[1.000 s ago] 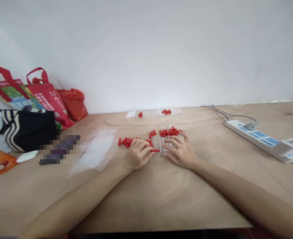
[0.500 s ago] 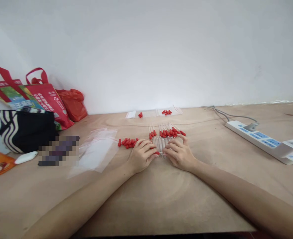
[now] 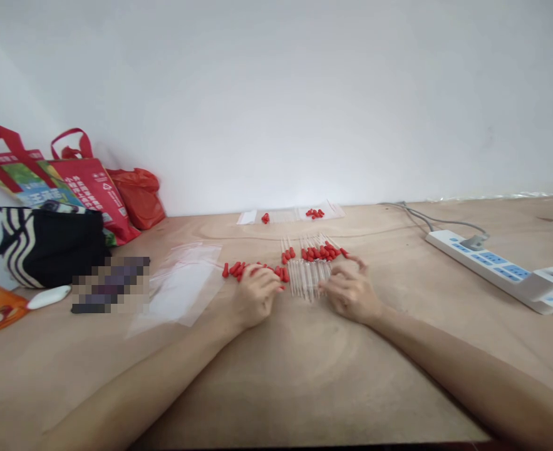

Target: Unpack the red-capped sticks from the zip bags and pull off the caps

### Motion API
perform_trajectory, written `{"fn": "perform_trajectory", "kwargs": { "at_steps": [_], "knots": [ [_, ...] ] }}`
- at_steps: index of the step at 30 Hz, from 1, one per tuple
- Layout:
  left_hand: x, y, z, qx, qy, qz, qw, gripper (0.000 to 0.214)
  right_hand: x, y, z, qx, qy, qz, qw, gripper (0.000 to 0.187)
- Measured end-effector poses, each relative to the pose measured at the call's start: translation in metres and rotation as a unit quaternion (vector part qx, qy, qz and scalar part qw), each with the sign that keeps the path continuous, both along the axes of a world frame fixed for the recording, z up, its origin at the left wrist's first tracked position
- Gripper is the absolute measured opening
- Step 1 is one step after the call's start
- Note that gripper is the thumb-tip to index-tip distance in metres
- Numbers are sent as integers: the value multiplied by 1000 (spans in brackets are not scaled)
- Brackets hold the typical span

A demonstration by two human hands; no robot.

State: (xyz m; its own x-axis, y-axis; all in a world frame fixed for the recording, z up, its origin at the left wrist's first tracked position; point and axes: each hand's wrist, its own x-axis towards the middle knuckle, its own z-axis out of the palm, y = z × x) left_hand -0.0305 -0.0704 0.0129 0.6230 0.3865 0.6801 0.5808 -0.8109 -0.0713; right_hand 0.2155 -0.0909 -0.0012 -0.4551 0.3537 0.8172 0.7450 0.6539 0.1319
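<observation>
My left hand (image 3: 256, 294) is closed, slightly blurred, beside a pile of red rubber bulbs (image 3: 240, 269); a red bulb tip shows at its fingertips. My right hand (image 3: 352, 292) has its fingers curled in at the right end of a row of thin clear tubes (image 3: 307, 279). What its fingertips hold, if anything, is hidden. Beyond the row lie droppers (image 3: 323, 250), clear tubes with red bulbs fitted, in one larger and one smaller group.
Clear zip bags (image 3: 182, 282) lie on the left of the wooden table (image 3: 314, 376). Farther back, bagged droppers (image 3: 283, 215) lie near the wall. A power strip (image 3: 483, 257) with cables is at right; shopping bags (image 3: 83, 188) and a black pouch (image 3: 60, 244) stand left.
My hands have moved apart, the left one leftward and the right one slightly rightward. More of the tube row and several red bulbs left of it now show.
</observation>
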Motion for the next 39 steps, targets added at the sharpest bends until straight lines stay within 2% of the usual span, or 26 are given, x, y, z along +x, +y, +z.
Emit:
{"fn": "perform_trajectory", "kwargs": {
  "at_steps": [3,5,7,11,16,22,27,34,39],
  "knots": [
    [-16,3,1,0,-26,36,999,14,12,4,-1,-15,44,-63,997,14],
    [-22,6,2,-9,-53,40,998,12,12,6,-1,-26,47,-72,996,13],
    [-27,12,3,-24,-100,76,992,16,8,8,-2,-39,46,-79,995,15],
    [-44,30,4,-79,-159,205,963,23,6,12,-6,-82,60,-146,984,22],
    [-64,46,2,-185,-195,279,922,28,10,16,-10,-121,65,-189,972,25],
    [-61,45,3,-236,-182,300,906,22,5,16,-12,-132,45,-193,971,25],
    [-60,44,5,-259,-209,294,896,30,1,14,-9,-142,1,-181,973,25],
    [-61,40,11,-233,-198,318,897,32,1,11,-6,-190,-31,-159,968,42],
    [-67,45,6,-216,-208,321,898,32,3,14,-9,-189,-8,-163,968,37]
  ]
}}
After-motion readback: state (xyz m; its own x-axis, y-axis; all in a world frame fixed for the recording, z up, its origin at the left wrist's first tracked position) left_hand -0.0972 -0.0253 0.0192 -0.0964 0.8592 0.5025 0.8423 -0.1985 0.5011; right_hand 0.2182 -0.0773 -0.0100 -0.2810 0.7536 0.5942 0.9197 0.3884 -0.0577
